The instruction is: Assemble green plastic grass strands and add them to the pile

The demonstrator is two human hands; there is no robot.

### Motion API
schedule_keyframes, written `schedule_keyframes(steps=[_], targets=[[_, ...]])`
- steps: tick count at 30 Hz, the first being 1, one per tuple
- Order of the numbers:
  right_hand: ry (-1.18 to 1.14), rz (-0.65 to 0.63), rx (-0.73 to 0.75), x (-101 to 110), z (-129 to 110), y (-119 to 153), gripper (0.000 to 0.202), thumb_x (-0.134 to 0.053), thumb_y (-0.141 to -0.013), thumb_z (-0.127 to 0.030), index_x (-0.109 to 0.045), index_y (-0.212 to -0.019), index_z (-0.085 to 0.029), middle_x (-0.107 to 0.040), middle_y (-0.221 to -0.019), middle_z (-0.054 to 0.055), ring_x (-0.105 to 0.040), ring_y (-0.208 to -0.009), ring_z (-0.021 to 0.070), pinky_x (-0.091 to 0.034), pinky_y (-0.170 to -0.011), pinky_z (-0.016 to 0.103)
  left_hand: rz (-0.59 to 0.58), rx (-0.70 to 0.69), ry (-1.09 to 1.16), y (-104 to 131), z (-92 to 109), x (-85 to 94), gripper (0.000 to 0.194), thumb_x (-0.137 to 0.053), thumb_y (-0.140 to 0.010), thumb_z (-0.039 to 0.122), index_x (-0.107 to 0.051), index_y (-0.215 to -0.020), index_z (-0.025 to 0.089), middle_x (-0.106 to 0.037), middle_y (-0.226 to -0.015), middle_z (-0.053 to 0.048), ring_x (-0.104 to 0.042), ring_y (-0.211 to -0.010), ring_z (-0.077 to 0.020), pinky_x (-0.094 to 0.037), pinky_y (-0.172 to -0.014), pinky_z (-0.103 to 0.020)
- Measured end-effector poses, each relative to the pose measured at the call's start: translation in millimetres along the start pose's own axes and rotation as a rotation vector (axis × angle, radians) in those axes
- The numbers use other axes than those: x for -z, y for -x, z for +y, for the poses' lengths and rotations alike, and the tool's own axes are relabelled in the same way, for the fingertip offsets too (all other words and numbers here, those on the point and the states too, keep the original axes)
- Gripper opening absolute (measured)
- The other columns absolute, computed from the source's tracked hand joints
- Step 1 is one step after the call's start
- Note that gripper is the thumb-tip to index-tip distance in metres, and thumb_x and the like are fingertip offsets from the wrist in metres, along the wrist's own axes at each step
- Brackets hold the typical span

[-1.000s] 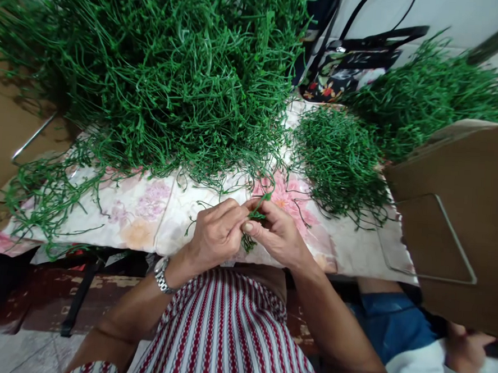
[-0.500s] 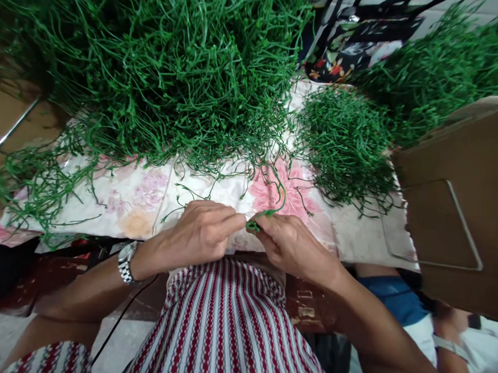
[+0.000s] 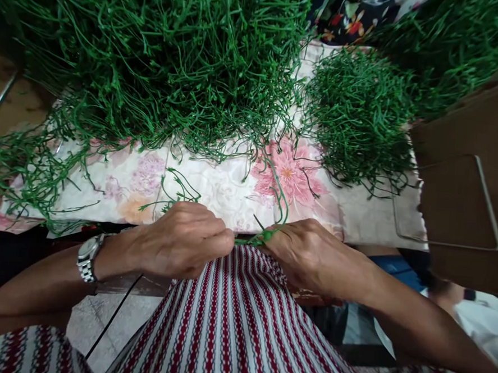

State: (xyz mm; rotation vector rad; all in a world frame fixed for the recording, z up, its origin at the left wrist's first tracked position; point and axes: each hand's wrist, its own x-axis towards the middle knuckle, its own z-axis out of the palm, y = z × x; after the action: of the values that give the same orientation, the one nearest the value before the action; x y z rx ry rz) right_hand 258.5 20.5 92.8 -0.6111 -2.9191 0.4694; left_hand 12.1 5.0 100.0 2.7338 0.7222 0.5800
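My left hand [image 3: 186, 239], with a metal watch [image 3: 88, 257] on its wrist, is closed on green plastic stems near the table's front edge. Thin green tips poke out behind its knuckles. Facing it, my right hand [image 3: 304, 252] pinches the same green stems [image 3: 282, 202], which curve up from its fingertips. A short green strand spans the small gap between the two hands. Beyond them a large heap of green stems [image 3: 175, 80] covers the back of the flowered cloth [image 3: 207, 184]. To the right of it lies a smaller pile [image 3: 358, 114].
Loose green stems [image 3: 34, 179] are strewn at the cloth's left end. Cardboard with a wire loop [image 3: 464, 188] stands at the right, and more cardboard [image 3: 9, 104] at the left. Behind are a dark floral bag [image 3: 352, 24] and more greenery. Part of another person shows at the lower right.
My hands have moved apart a little and nearer my body, drawing the green strand out between them. The view has tipped down and closer.
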Motion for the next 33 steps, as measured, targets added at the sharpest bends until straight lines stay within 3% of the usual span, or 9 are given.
schedule_keyframes(steps=[4,7,12,14,17,22,25,29,33], targets=[[-0.042,0.105,-0.103,5.2,15.1,14.3,0.015,-0.037,-0.076,-0.006,-0.044,-0.075,-0.019,-0.046,-0.053,-0.002,-0.035,-0.045,0.01,-0.024,-0.047,0.026,0.093,0.231,-0.008,20.8,-12.7,7.9,0.02,-0.046,-0.068,0.004,-0.055,-0.067,0.022,-0.052,-0.054,0.002,-0.043,-0.047,-0.0109,-0.031,-0.046,-0.025],[-0.129,0.108,-0.185,1.4,24.9,15.1,0.01,-0.041,-0.082,-0.015,-0.047,-0.075,-0.019,-0.044,-0.052,-0.003,-0.036,-0.045,0.0098,-0.025,-0.047,0.026,0.201,0.467,0.048,17.8,-19.1,5.4,0.012,-0.052,-0.072,0.01,-0.058,-0.075,0.021,-0.058,-0.063,0.001,-0.05,-0.053,-0.0104,-0.037,-0.049,-0.023],[-0.406,0.367,-0.358,-7.3,26.6,-8.2,0.022,-0.038,-0.089,-0.024,-0.05,-0.071,-0.018,-0.051,-0.06,0.0,-0.047,-0.053,0.0098,-0.034,-0.052,0.023,0.421,0.761,0.549,-12.3,-27.1,-16.8,0.005,-0.055,-0.071,0.013,-0.053,-0.067,0.015,-0.051,-0.067,0.002,-0.053,-0.053,-0.0076,-0.043,-0.048,-0.019],[-0.459,0.454,-0.39,-9.2,24.7,-20.7,0.022,-0.038,-0.09,-0.025,-0.05,-0.073,-0.018,-0.051,-0.061,0.0,-0.047,-0.054,0.0096,-0.035,-0.053,0.022,0.458,0.791,0.729,-21.1,-30.1,-26.0,0.006,-0.056,-0.07,0.012,-0.051,-0.067,0.015,-0.05,-0.069,0.002,-0.056,-0.054,-0.0084,-0.045,-0.049,-0.02],[-0.43,0.503,-0.394,-13.6,22.7,-38.2,0.019,-0.039,-0.09,-0.027,-0.053,-0.083,-0.017,-0.052,-0.063,0.0,-0.046,-0.054,0.0089,-0.034,-0.053,0.021,0.466,0.791,0.807,-28.9,-29.9,-36.5,0.007,-0.055,-0.069,0.01,-0.05,-0.067,0.015,-0.049,-0.066,0.002,-0.057,-0.055,-0.0092,-0.046,-0.05,-0.021],[-0.368,0.322,-0.351,-27.4,22.5,-56.6,0.025,-0.052,-0.082,-0.04,-0.051,-0.079,-0.016,-0.049,-0.061,-0.003,-0.042,-0.053,0.0081,-0.028,-0.05,0.02,0.537,0.76,0.596,-34.8,-21.1,-41.6,0.01,-0.054,-0.067,0.006,-0.051,-0.063,0.015,-0.048,-0.06,0.004,-0.046,-0.055,-0.0069,-0.038,-0.051,-0.019],[-0.392,0.303,-0.352,-32.9,21.7,-58.0,0.024,-0.048,-0.085,-0.033,-0.045,-0.069,-0.016,-0.042,-0.056,-0.005,-0.038,-0.05,0.0062,-0.025,-0.049,0.019,0.558,0.783,0.634,-33.6,-17.5,-40.6,0.011,-0.056,-0.067,0.008,-0.052,-0.061,0.015,-0.047,-0.057,0.004,-0.044,-0.053,-0.007,-0.036,-0.049,-0.02],[-0.524,0.346,-0.295,-34.0,18.7,-55.9,0.025,-0.046,-0.087,-0.025,-0.043,-0.063,-0.016,-0.036,-0.054,-0.006,-0.034,-0.049,0.0047,-0.025,-0.048,0.018,0.675,0.779,1.085,-31.5,-15.2,-42.7,0.01,-0.061,-0.068,0.016,-0.052,-0.064,0.015,-0.05,-0.065,0.003,-0.042,-0.044,-0.0043,-0.031,-0.041,-0.019],[-0.739,0.399,-0.247,-38.6,16.2,-56.4,0.022,-0.045,-0.087,-0.025,-0.051,-0.07,-0.014,-0.039,-0.055,-0.005,-0.036,-0.049,0.0051,-0.028,-0.048,0.018,0.803,0.776,1.52,-33.7,-11.3,-48.7,0.018,-0.063,-0.068,0.02,-0.045,-0.067,0.016,-0.053,-0.073,0.003,-0.036,-0.039,-0.0004,-0.025,-0.038,-0.018]])
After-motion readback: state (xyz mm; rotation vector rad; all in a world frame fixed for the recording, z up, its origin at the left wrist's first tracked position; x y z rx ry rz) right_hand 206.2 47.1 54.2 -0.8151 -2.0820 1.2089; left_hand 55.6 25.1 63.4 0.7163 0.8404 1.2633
